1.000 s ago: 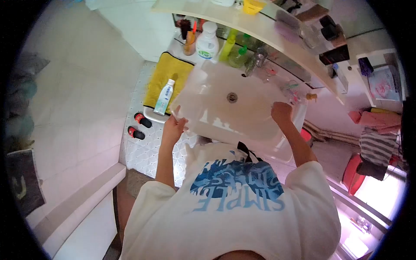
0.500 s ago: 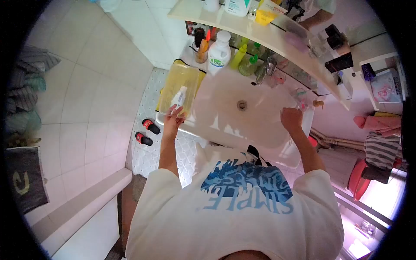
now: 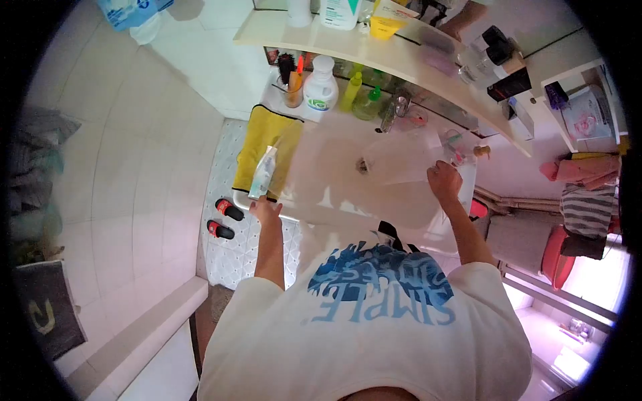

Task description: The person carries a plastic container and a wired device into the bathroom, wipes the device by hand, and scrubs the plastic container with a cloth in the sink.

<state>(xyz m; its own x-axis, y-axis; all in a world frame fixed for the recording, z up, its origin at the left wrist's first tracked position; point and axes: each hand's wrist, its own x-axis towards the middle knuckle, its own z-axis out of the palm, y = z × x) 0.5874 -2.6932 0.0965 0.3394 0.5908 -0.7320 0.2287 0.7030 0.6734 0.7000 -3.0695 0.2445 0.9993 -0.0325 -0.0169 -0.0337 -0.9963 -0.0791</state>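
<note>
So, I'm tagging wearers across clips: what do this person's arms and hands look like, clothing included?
Loose white short sleeves, part of a white T-shirt with a blue print on the front, including the word SIMPLE. The forearms are uncovered. The left hand and right hand wear no gloves; rings would be too small to tell.

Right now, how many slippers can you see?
2: one slipper near the yellow towel, the other slipper beside the first, both on the floor. Others may be hidden.
</note>
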